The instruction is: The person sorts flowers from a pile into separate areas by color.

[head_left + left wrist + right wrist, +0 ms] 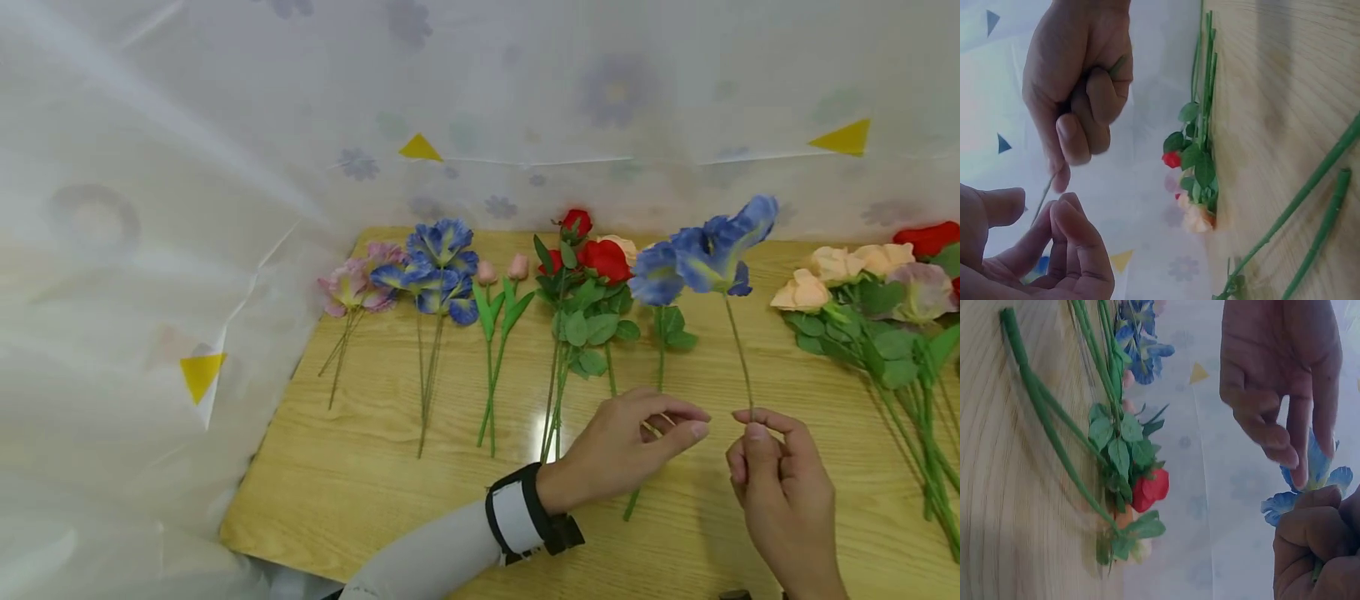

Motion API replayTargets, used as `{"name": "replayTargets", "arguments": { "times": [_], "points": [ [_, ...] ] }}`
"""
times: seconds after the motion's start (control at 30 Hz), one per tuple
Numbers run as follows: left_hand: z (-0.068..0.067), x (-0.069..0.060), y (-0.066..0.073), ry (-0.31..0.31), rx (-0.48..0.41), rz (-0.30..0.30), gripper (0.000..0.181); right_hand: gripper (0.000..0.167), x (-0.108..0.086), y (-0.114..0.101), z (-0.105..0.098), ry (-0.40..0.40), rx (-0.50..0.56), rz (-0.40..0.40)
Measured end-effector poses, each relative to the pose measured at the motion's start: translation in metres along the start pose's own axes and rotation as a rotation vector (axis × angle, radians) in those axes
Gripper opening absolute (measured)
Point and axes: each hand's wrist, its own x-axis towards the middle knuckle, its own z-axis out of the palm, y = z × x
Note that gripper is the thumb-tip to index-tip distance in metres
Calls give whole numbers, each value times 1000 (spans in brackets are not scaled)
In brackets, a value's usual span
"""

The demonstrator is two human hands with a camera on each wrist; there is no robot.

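Observation:
My right hand (787, 487) pinches the thin stem of a blue artificial iris (720, 254) between thumb and fingers, holding it upright above the table. The bloom also shows behind the hands in the right wrist view, as blue petals (1319, 469). My left hand (630, 442) hovers just left of that stem, its fingers loosely bent and holding nothing. In the left wrist view, the left hand's fingertips (1066, 209) come close to the stem below the right hand (1085, 81). Beneath the left hand lies a green leafy stem (662, 367), its bloom hidden behind the blue petals.
On the wooden table (360, 500), flowers lie in groups: pink-purple blooms (348, 287), blue irises (438, 267), pink tulips (517, 267) and red roses (606, 260). A mixed bunch with peach roses (836, 267) lies at the right. A patterned whitish sheet (525, 83) hangs behind.

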Motion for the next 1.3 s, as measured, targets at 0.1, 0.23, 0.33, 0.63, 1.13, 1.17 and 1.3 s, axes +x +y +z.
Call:
{"name": "replayTargets", "arguments": {
  "times": [0.1, 0.23, 0.33, 0.63, 1.13, 1.17, 1.3],
  "points": [
    [-1, -1, 3, 25, -18, -7, 31, 21, -4, -4, 13, -38, 38, -84],
    [-3, -3, 4, 80, -59, -16, 28, 17, -8, -8, 24, -59, 61, -172],
    [-4, -4, 2, 123, -99, -17, 29, 12, -10, -8, 29, -63, 68, -226],
    [-7, -7, -1, 185, -59, 52, 22, 9, -14, -4, 43, -95, 113, -339],
    [-47, -14, -4, 274, -385, 118, 29, 47, 9, 17, -14, 46, -183, -14],
    [-51, -15, -5, 290, -390, 114, 29, 48, 13, 23, -21, 70, -227, 42],
    [-76, -23, -10, 379, -363, 75, 27, 51, 28, 52, -51, 155, -396, 273]
  ]
}}
